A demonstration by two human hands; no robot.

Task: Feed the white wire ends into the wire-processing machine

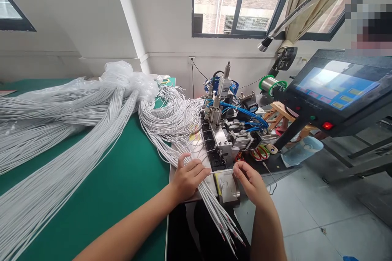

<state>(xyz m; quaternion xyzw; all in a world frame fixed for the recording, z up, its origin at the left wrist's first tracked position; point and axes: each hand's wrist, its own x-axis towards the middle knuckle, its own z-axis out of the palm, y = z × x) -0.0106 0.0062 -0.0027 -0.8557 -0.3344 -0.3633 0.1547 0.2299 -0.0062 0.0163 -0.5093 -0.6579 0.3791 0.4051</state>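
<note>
My left hand (190, 176) is closed over a white cable at the table's edge, its fingers bent and resting across a bundle of white cables (211, 202). That bundle runs beneath the hand and hangs toward my lap, with reddish tips at its loose ends. My right hand (249, 181) pinches the same single white cable (225, 170), which stretches level between both hands. Just beyond it stands a bench machine (222, 130) with metal cylinders and blue air hoses. Under the stretched cable is a metal block (228, 189) with a pale label.
Long white cables (76, 159), partly under clear plastic (122, 77), cover the green table (134, 200). Coiled cables (165, 118) lie beside the machine. To the right are a touchscreen panel (337, 85), a wire spool (272, 83) and a blue container (303, 151). A person sits behind the panel.
</note>
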